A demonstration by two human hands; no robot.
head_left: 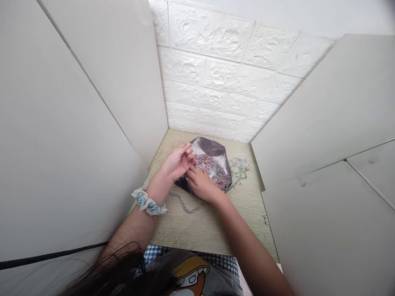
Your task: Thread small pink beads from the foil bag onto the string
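A person's two bare hands work close together over a crumpled silver foil pouch [213, 149] on a wood-grain tabletop [203, 230], inside a booth of white boards [77, 123] backed by a white brick-textured panel [210, 82]. The left hand [176, 162] is raised just above the pouch's upper edge, its fingertips [189, 150] drawn into a narrow pinch; whether they grip a bead or thread is too small to tell. The right hand [200, 185] lies lower, fingers curled and touching the pouch beside a mound of multicoloured beads [211, 169], though any hold there cannot be made out. The pouch sits near the middle of the tabletop, within easy reach of both hands, and its dark folded sides appear to keep the loose beads gathered in one place. A pale beaded strand [185, 203] trails across the wood in front of the pouch, running toward the right hand, while a tangled green-toned beaded strand [239, 168] lies just to the right, set apart from the loose mound. A few small metal pieces [264, 219] sit near the tabletop's right edge. A blue gingham scrunchie with lace trim [149, 203] circles the left wrist, clear of the fingers, and dark hair [123, 271] falls across the lower view
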